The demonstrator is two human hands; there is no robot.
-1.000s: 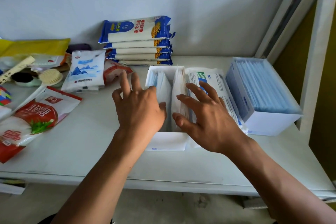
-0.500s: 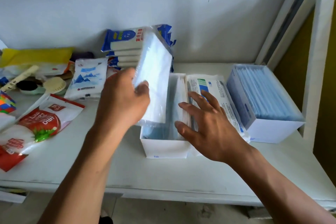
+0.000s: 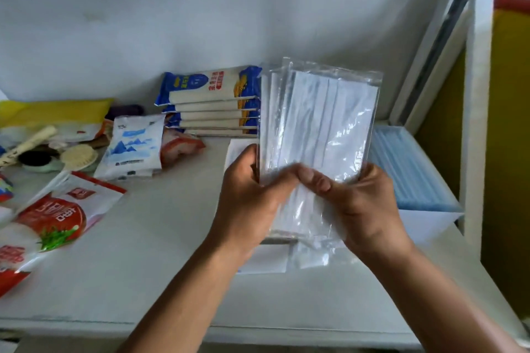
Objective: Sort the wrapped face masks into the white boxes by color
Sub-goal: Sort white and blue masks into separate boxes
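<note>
Both hands hold up a stack of white face masks in clear wrappers (image 3: pixel 318 129) above the table. My left hand (image 3: pixel 252 198) grips the stack's lower left edge. My right hand (image 3: pixel 358 203) grips its lower right, with the thumb pressed on the front. Behind and below the stack stands a white box (image 3: pixel 265 259), mostly hidden. A second white box (image 3: pixel 424 223) at the right is filled with blue wrapped masks (image 3: pixel 407 169).
Stacked blue-and-white noodle packs (image 3: pixel 209 100) lean against the back wall. Left of them lie a white-blue bag (image 3: pixel 132 146), a red-white pouch (image 3: pixel 54 215), a brush (image 3: pixel 79 156) and yellow packaging (image 3: pixel 54 114). A white frame post (image 3: pixel 473 123) bounds the right side.
My left hand lifted the stack of white masks out of the middle box. My right hand left the box and joined it, so both hands now hold the stack up.
</note>
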